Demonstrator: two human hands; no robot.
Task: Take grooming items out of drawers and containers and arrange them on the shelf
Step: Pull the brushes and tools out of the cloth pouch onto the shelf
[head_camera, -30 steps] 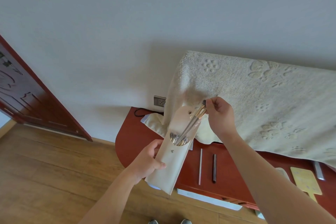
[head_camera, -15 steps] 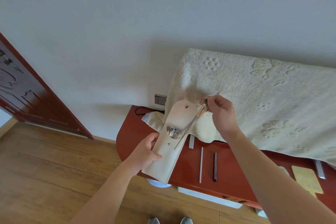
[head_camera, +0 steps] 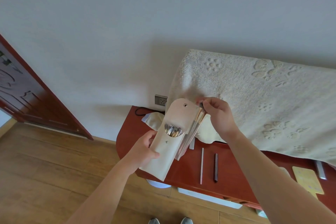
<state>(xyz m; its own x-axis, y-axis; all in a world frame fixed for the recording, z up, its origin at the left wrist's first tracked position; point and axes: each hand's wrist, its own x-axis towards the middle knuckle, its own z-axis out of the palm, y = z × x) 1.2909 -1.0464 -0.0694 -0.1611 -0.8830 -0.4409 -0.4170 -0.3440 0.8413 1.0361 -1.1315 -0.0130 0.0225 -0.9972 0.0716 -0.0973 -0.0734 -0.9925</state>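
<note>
Since a second ago, the bundle of makeup brushes (head_camera: 195, 129) has been drawn out of the cream pouch (head_camera: 163, 160); it is now held outside, slanting down along the pouch's right edge, with the lower ends near the pouch's middle. The bundle is pinched at its upper end by the curled fingers of the right hand (head_camera: 218, 117). The pouch is gripped at its left side by the left hand (head_camera: 145, 151), thumb across the front, and is held tilted above the left end of the red-brown worktop (head_camera: 236, 171). Its flap is open and upright, and more brush handles (head_camera: 172, 131) can be seen in the rounded mouth. On the worktop a pale stick (head_camera: 201, 165) and a dark stick (head_camera: 215, 167) are laid side by side, slightly apart, and a yellow board (head_camera: 307, 180) lies farther right. A cream embossed towel (head_camera: 263, 96) is draped behind, and a wall socket (head_camera: 161, 99) is set just left of it.
</note>
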